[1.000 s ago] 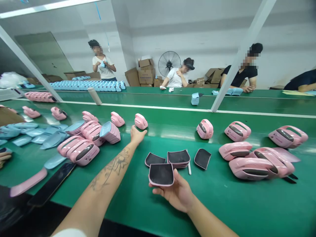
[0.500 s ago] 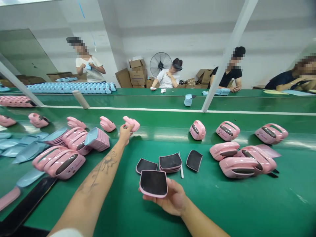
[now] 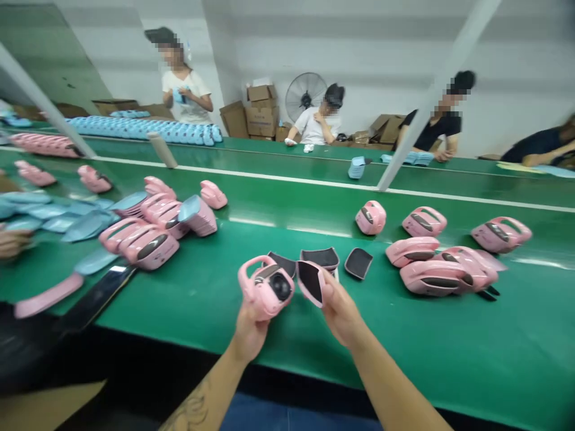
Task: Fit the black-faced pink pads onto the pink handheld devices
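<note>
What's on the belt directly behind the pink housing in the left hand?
A dark-faced panel pokes out behind the pink housing in the left hand, its near part covered. A stack of panels and a single panel lie beside it.

Green belt [image 3: 215, 311]: bare to the near edge on either side of the left hand [image 3: 251, 330], which grips a pink unit [image 3: 267, 288], and the right hand [image 3: 342, 312], gripping a dark pad [image 3: 311, 281]. Obstacles — loose pads [image 3: 321, 257] just behind the hands, left housing pile [image 3: 144, 245], right housing pile [image 3: 442, 275]; a clear lane between pads and left pile.
</note>
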Available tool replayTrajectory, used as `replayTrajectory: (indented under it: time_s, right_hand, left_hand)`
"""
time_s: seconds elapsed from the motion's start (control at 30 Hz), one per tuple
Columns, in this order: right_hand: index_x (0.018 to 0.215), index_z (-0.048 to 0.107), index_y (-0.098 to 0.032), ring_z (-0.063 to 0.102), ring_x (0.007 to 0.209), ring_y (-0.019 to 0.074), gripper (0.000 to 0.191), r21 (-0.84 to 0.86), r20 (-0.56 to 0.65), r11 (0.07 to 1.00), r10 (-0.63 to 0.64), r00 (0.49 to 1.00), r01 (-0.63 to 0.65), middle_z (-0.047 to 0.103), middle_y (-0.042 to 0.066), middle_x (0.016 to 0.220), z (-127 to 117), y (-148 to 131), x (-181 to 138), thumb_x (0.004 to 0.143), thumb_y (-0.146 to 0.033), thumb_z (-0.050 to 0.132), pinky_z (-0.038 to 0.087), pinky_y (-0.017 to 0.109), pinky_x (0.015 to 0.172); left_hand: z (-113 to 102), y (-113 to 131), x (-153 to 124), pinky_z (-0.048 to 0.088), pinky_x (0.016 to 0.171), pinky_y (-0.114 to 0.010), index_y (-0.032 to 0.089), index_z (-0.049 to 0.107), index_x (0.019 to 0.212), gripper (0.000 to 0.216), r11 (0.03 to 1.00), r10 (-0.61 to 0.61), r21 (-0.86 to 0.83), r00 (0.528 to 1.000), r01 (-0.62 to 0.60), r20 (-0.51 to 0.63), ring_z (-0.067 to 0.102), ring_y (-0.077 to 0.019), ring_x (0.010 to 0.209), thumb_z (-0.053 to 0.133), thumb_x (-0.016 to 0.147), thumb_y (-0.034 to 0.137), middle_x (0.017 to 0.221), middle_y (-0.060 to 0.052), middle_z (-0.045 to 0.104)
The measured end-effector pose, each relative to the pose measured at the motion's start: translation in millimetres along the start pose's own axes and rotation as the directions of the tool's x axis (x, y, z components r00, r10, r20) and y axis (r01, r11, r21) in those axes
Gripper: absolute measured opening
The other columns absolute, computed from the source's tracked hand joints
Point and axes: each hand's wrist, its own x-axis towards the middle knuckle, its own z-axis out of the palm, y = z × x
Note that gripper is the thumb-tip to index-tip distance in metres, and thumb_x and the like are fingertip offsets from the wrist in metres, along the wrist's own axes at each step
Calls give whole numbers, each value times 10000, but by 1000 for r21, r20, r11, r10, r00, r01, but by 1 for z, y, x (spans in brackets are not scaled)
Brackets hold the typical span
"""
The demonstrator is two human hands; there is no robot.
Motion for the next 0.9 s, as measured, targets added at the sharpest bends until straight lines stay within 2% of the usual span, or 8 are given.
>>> replayTrajectory:
  time_s: [0.07, 0.17, 0.3, 0.4, 0.6, 0.77, 0.9]
  right_hand:
    - [1457, 572, -309, 544, 1404, 344, 738, -206, -39, 979, 0, 999, -8, 604, 74, 1523, 3, 3, -15, 829, -645, 765, 495, 473, 1107]
    - [1540, 472, -290, 587, 1336, 363, 856, -450, -125, 887, 51, 991, -103, 561, 109, 1556, 8, 12, -34, 821, -657, 758, 530, 516, 1062]
    - [1547, 467, -230, 557, 1367, 391, 944, -617, -187, 778, 6, 982, -122, 528, 142, 1578, 16, 25, -42, 776, -691, 756, 463, 586, 1140]
    - [1535, 484, -210, 537, 1390, 407, 985, -656, -202, 744, -17, 979, -123, 523, 156, 1581, 20, 29, -41, 735, -707, 771, 431, 614, 1165]
    - [1530, 488, -238, 585, 1333, 397, 989, -671, -176, 733, -15, 984, -109, 552, 148, 1550, 19, 32, -41, 709, -684, 813, 481, 594, 1118]
    - [1538, 467, -246, 595, 1310, 379, 1018, -683, -128, 724, 19, 992, -102, 538, 145, 1554, 10, 32, -42, 688, -657, 848, 503, 555, 1088]
    - [1535, 461, -246, 602, 1293, 365, 1021, -686, -99, 724, 7, 995, -73, 543, 146, 1541, 6, 34, -42, 685, -647, 861, 505, 527, 1074]
  left_hand:
    - [-2, -12, -9, 426, 1208, -549, 260, 468, 1535, 788, 996, 57, 59, 995, -61, 77, 523, -391, 1435, 791, 845, 460, 1545, -136, 558]
    - [-3, -18, -14, 378, 1238, -538, 254, 408, 1574, 878, 984, 104, 121, 970, -133, 219, 491, -394, 1459, 816, 830, 480, 1573, -146, 518]
    - [-6, -17, -13, 392, 1221, -547, 255, 346, 1606, 935, 979, 91, 146, 946, -143, 312, 477, -404, 1464, 821, 833, 479, 1593, -152, 486]
    - [-7, -17, -13, 393, 1224, -538, 261, 346, 1606, 930, 975, 88, 164, 942, -148, 324, 447, -401, 1486, 826, 833, 456, 1625, -145, 444]
    - [-2, -13, -14, 420, 1205, -554, 269, 367, 1593, 934, 974, 96, 160, 931, -161, 353, 458, -399, 1472, 850, 808, 419, 1623, -142, 437]
    - [5, -9, -14, 472, 1147, -581, 253, 385, 1581, 1015, 988, 40, 126, 930, -91, 365, 555, -407, 1383, 909, 739, 469, 1512, -169, 555]
    - [6, -8, -15, 502, 1110, -576, 242, 433, 1546, 1003, 989, 36, 123, 936, -84, 349, 605, -401, 1324, 934, 704, 460, 1444, -168, 616]
